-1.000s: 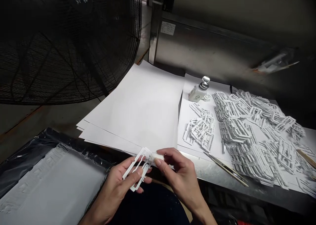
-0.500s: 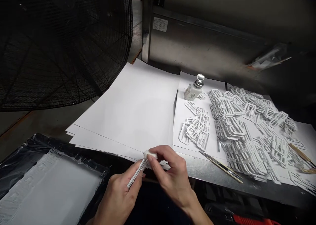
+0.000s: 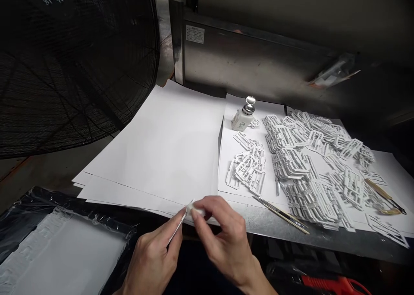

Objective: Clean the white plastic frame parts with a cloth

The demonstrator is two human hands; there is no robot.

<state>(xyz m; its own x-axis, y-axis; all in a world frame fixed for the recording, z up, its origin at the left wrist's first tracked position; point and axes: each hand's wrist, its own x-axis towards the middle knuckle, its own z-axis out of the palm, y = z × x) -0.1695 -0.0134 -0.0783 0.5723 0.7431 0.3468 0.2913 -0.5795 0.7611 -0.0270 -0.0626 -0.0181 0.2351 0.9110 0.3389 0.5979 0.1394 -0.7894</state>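
Observation:
Near the table's front edge, my left hand [image 3: 158,252] pinches a thin white plastic frame [image 3: 177,229], seen nearly edge-on. My right hand [image 3: 224,234] holds a small white wad [image 3: 190,208] between thumb and fingers, pressed against the frame's upper end. A loose heap of white frames [image 3: 249,165] lies on white paper beyond my right hand. Farther right are stacked white frames [image 3: 312,202] in dense rows. Behind the loose heap stands a small bottle [image 3: 241,120] with its metal lid raised.
Tweezers [image 3: 281,214] lie on the metal edge, with wooden-handled pliers [image 3: 383,196] at far right. White paper sheets [image 3: 168,144] cover the left side. A large black fan [image 3: 74,70] stands back left, and a plastic-lined box [image 3: 71,252] sits front left. A red-handled tool [image 3: 326,284] is below.
The view has shifted slightly right. The frame in my left hand has turned more edge-on, and the white wad in my right hand remains against its upper end.

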